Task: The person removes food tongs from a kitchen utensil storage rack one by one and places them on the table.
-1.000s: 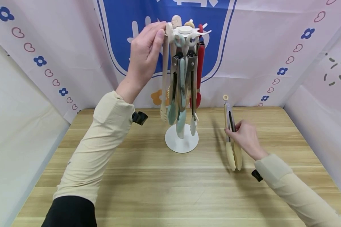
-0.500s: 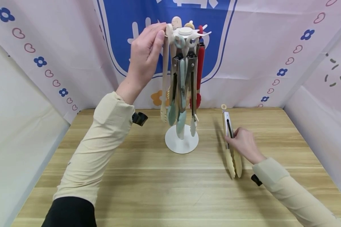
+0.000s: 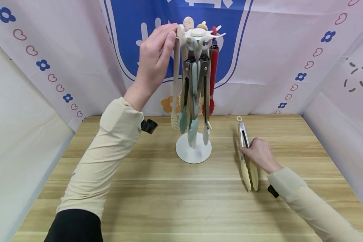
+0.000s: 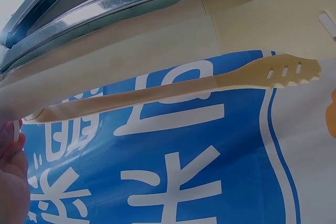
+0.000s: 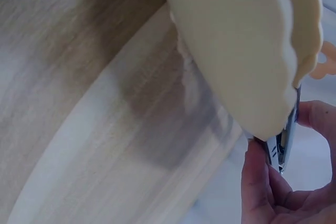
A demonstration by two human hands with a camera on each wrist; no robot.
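Tongs (image 3: 245, 174): metal arms, cream scalloped tips, end ring; right of the stand, low over the counter, pinched between thumb and fingers of the right hand (image 3: 258, 155).
Stand (image 3: 189, 155): white, round flat base, spoked top; its top edge gripped by the left hand (image 3: 154, 52).
Hanging from stand: slotted cream turner (image 4: 283, 72), pale-green tongs (image 3: 193, 131), red utensil (image 3: 213, 72), others overlapping.
Counter (image 3: 169, 201): pale wood grain, streaked.
Backdrop (image 3: 269, 43): creased white cloth, blue panel, printed hearts, flowers.
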